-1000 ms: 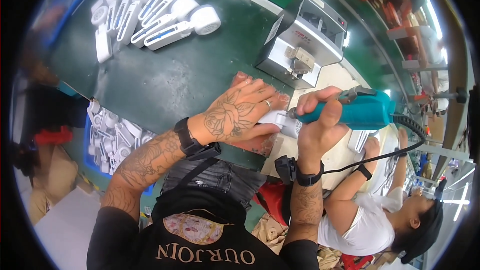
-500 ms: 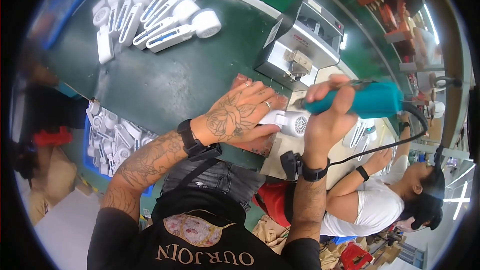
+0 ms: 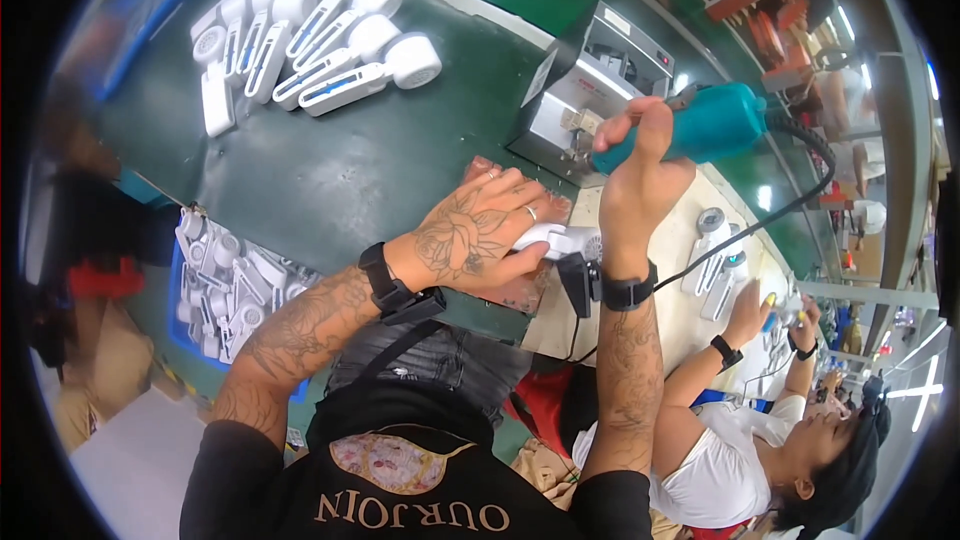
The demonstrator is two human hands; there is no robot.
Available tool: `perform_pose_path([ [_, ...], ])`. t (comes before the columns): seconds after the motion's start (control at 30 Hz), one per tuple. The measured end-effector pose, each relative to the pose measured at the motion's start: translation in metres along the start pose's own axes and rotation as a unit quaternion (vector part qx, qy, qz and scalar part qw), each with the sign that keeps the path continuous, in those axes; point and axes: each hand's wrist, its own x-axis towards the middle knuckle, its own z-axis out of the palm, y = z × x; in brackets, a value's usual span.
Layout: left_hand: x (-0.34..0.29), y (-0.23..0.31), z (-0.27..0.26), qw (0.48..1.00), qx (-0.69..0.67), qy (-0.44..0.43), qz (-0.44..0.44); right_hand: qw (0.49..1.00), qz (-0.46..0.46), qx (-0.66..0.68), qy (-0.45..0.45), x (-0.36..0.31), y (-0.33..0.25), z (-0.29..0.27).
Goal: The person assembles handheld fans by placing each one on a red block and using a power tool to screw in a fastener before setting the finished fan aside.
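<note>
My left hand [image 3: 475,230] lies over a white handheld fan [image 3: 545,237] and holds it down on a reddish-brown pad [image 3: 510,292] at the bench edge. The fan's round head pokes out to the right, partly behind my right wrist. My right hand [image 3: 648,165] is wrapped round a teal electric screwdriver [image 3: 720,125], raised above and to the right of the fan. The driver's tip points left, close to the front of a grey-and-black screw feeder [image 3: 590,85]. Whether a screw sits on the tip cannot be made out.
Several white fans [image 3: 330,85] lie in rows on the green bench mat [image 3: 320,170] at the far left. A blue bin [image 3: 180,332] full of fans stands left of my forearm. On the right, more fans [image 3: 712,265] lie near a co-worker's hand [image 3: 745,318]. The driver's cable [image 3: 820,175] loops there.
My right hand has lifted the screwdriver up and away, toward the screw feeder. The left hand stays on the fan. The co-worker has shifted, with both hands now showing on the right.
</note>
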Motion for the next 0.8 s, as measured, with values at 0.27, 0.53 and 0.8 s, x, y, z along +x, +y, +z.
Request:
perform_pose_path([
  [0.27,0.005,-0.001,-0.001,0.999,-0.040,-0.018,-0.011,0.999,0.022,0.025,0.003,-0.068,-0.037,-0.031],
  [0.53,0.004,0.000,0.000,0.999,-0.029,-0.023,-0.010,1.000,0.020,0.012,-0.004,-0.078,-0.031,-0.034],
  [0.8,0.003,0.000,0.000,0.999,-0.029,-0.020,-0.007,1.000,0.015,0.013,0.002,-0.077,-0.032,-0.035],
])
